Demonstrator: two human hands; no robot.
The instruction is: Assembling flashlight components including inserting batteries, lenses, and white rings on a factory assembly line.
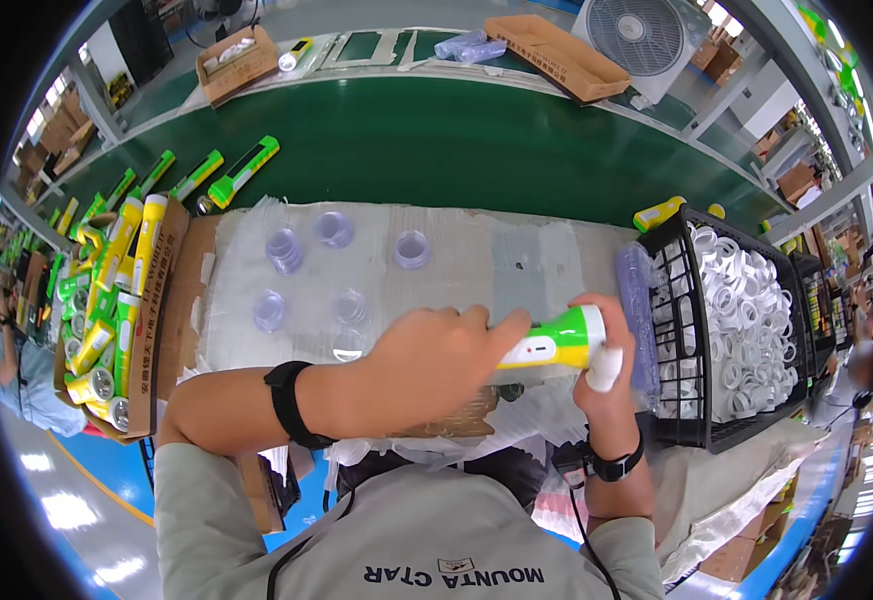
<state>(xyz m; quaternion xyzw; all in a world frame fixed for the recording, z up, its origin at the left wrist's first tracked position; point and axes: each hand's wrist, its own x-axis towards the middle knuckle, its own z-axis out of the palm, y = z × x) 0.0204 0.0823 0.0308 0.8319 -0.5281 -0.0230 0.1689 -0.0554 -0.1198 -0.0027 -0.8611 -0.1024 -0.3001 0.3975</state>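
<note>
Above the middle right of the worktable I hold a green, yellow and white flashlight (pixel 551 346) between both hands. My left hand (pixel 432 360) is closed around its body, and the palm and fingers hide that end. At the wide green head, my right hand (pixel 612 350) grips with its fingers around the rim; a white covering wraps one digit. Several clear round plastic lenses, some in small stacks, lie left of the flashlight, among them a stack (pixel 284 251) and a single group (pixel 412 250). Beside my right hand lies a long plastic-wrapped lens roll (pixel 637 300).
A black crate (pixel 699 325) full of white rings (pixel 742 340) stands at the right. At the left, a cardboard box (pixel 157 320) is heaped with flashlights. Beyond the table runs a green conveyor belt (pixel 437 140) with several flashlights (pixel 244 172). An open carton (pixel 557 60) sits on the far ledge.
</note>
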